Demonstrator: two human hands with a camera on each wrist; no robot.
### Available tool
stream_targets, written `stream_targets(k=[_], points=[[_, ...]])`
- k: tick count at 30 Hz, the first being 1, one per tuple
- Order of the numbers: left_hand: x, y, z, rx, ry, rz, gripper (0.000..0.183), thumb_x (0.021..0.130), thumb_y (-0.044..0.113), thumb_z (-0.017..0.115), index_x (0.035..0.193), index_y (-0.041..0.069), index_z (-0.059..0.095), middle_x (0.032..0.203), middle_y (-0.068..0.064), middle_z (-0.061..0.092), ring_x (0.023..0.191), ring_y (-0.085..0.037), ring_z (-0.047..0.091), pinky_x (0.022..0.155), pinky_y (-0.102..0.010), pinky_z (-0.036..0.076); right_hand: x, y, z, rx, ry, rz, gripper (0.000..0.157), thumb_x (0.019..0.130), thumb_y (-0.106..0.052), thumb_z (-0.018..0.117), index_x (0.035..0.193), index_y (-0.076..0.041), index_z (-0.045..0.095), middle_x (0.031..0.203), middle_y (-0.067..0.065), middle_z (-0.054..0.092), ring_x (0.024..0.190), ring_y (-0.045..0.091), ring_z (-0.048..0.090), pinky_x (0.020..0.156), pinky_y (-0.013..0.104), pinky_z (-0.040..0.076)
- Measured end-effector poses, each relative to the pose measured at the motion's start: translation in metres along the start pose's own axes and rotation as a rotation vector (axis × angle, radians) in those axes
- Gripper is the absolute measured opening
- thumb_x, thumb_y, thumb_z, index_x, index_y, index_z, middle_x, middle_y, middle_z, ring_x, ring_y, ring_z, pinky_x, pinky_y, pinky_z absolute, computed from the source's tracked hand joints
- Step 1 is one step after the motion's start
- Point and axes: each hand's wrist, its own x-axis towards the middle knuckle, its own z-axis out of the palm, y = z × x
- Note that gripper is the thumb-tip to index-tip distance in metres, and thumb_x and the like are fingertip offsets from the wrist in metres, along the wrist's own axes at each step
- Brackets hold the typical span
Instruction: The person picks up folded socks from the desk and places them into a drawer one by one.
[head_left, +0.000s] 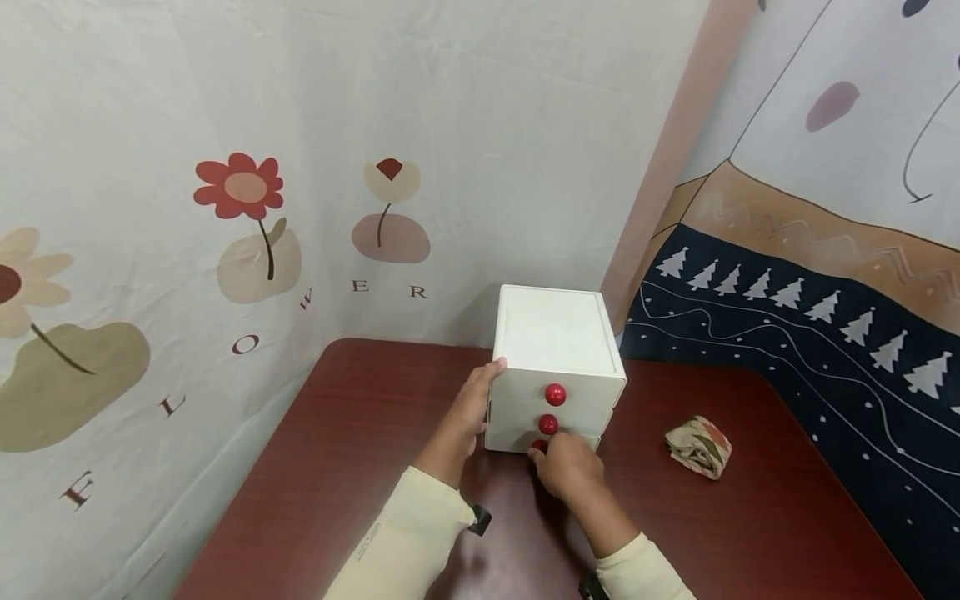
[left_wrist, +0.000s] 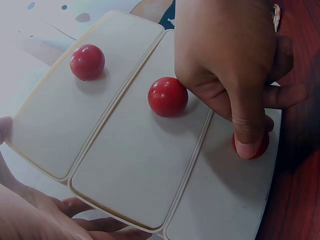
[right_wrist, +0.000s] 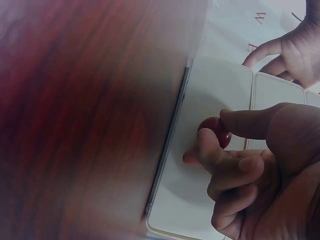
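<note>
Near the back edge of the counter [head_left: 360,467] stands a white three-drawer cabinet [head_left: 558,329]; the left hand [head_left: 469,408] rests spread against its left side, the right hand [head_left: 567,467] pinches the bottom red knob [right_wrist: 214,125].

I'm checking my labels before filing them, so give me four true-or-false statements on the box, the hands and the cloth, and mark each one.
1. The box has three red knobs on its front. True.
2. The left hand grips the top knob. False: it rests on the box's left side.
3. The right hand pinches the bottom knob. True.
4. The cloth lies on top of the box. False: it lies on the table, right of the box.
</note>
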Motion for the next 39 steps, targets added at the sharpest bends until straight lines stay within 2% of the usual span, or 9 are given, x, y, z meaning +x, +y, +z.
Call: stream_targets(k=[8,15,17,25,29,39], points=[[0.000,0.001,0.000,0.000,0.006,-0.002,0.080,0.101,0.067,0.054,0.160,0.014,0.047,0.161,-0.021,0.047,0.148,-0.042,0.045,0.114,-0.081,0.035,-0.002,-0.001,-0.003,0.035,0.000,-0.013,0.034,0.098,-0.033,0.078,0.084,-0.003,0.072,0.097,0.020,0.076,0.086,0.035,0.072,0.069,0.057,0.059],[-0.001,0.001,0.000,0.014,0.000,0.003,0.082,0.101,0.066,0.054,0.163,0.013,0.044,0.165,-0.024,0.045,0.151,-0.044,0.043,0.113,-0.082,0.036,0.010,0.021,0.026,-0.011,-0.010,-0.032,0.041,0.095,-0.043,0.079,0.069,-0.013,0.066,0.088,0.012,0.076,0.073,0.025,0.068,0.061,0.053,0.055],[-0.002,0.001,-0.001,0.019,0.000,0.007,0.083,0.101,0.066,0.053,0.163,0.013,0.044,0.166,-0.024,0.044,0.152,-0.044,0.042,0.113,-0.082,0.037,0.007,0.021,0.023,-0.008,-0.028,-0.032,0.044,0.095,-0.044,0.079,0.067,-0.015,0.063,0.088,0.012,0.076,0.072,0.023,0.067,0.061,0.052,0.054],[-0.001,0.000,-0.002,0.021,-0.006,0.011,0.085,0.101,0.067,0.053,0.164,0.012,0.041,0.163,-0.023,0.046,0.150,-0.043,0.044,0.113,-0.082,0.036,-0.030,0.000,-0.013,0.017,-0.089,-0.029,0.047,0.095,-0.036,0.081,0.064,-0.013,0.054,0.087,0.013,0.070,0.070,0.024,0.062,0.061,0.048,0.053],[-0.001,-0.001,-0.001,0.018,-0.005,0.015,0.084,0.101,0.067,0.054,0.164,0.012,0.042,0.162,-0.023,0.047,0.151,-0.044,0.044,0.113,-0.082,0.035,-0.039,-0.001,-0.016,-0.014,-0.096,-0.041,0.049,0.095,-0.036,0.081,0.062,-0.014,0.052,0.081,0.009,0.065,0.068,0.024,0.060,0.060,0.047,0.052],[-0.001,-0.001,-0.002,0.030,0.004,0.029,0.084,0.101,0.067,0.054,0.162,0.010,0.042,0.161,-0.024,0.049,0.151,-0.045,0.044,0.114,-0.083,0.035,-0.051,-0.005,-0.017,-0.088,-0.126,-0.060,0.044,0.093,-0.034,0.081,0.065,-0.013,0.054,0.079,0.010,0.069,0.072,0.027,0.065,0.064,0.053,0.055]])
